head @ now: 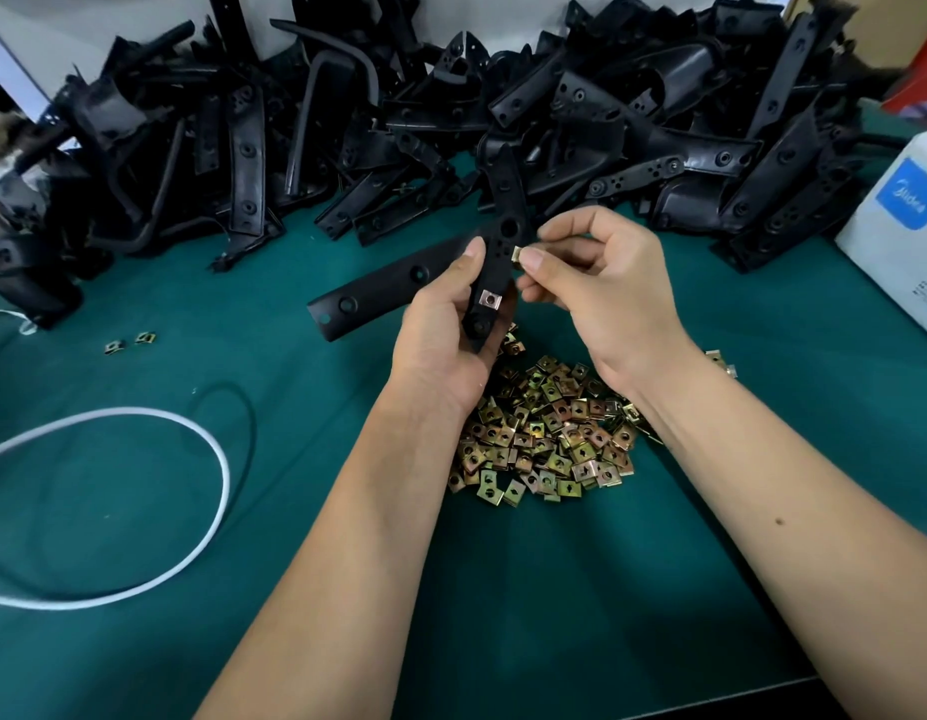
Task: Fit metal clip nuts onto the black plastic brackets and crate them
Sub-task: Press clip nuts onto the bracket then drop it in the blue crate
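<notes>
My left hand (446,324) grips a black plastic bracket (399,283) above the table, thumb on its upper arm. One metal clip nut (490,299) sits fitted on the bracket's lower arm. My right hand (601,283) pinches a second clip nut (517,253) between thumb and forefinger, right against the bracket's edge. Below both hands lies a heap of loose brass-coloured clip nuts (549,433) on the green mat.
A large pile of black brackets (451,111) fills the back of the table. Two stray clip nuts (131,343) lie at the left. A white cable loop (139,511) lies front left. A white carton (903,226) stands at the right edge.
</notes>
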`<state>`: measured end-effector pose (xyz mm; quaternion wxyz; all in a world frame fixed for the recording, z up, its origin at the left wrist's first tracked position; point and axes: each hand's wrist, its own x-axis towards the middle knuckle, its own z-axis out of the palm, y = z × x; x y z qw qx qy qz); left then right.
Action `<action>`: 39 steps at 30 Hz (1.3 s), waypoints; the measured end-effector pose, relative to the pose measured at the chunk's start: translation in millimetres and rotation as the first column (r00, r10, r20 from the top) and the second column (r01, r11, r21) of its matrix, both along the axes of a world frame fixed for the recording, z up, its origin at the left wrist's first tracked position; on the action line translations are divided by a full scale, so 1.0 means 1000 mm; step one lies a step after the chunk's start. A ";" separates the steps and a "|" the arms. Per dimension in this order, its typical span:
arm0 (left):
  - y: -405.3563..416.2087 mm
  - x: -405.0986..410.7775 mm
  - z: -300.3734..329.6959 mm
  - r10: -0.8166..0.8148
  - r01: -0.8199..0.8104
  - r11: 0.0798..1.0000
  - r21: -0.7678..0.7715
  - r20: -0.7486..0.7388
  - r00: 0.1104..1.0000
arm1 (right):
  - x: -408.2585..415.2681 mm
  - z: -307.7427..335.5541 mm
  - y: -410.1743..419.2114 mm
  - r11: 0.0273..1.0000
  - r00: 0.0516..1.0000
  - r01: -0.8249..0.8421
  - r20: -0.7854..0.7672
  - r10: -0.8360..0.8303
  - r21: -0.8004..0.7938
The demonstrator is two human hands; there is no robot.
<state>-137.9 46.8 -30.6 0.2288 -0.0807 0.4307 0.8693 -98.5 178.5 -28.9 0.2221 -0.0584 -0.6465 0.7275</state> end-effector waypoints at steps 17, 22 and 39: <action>0.000 0.000 0.001 -0.093 0.093 0.995 -0.034 -0.004 0.996 | 0.006 0.008 0.007 0.998 0.999 -0.047 0.004 0.046 0.039; 0.008 0.008 0.000 -0.098 0.109 0.976 0.188 -0.067 0.993 | 0.004 0.008 -0.002 0.996 0.996 -0.067 -0.054 0.064 -0.062; 0.003 0.005 0.001 -0.061 0.070 0.992 0.108 -0.088 0.994 | 0.004 -0.002 -0.015 0.970 0.972 -0.221 0.100 0.211 0.105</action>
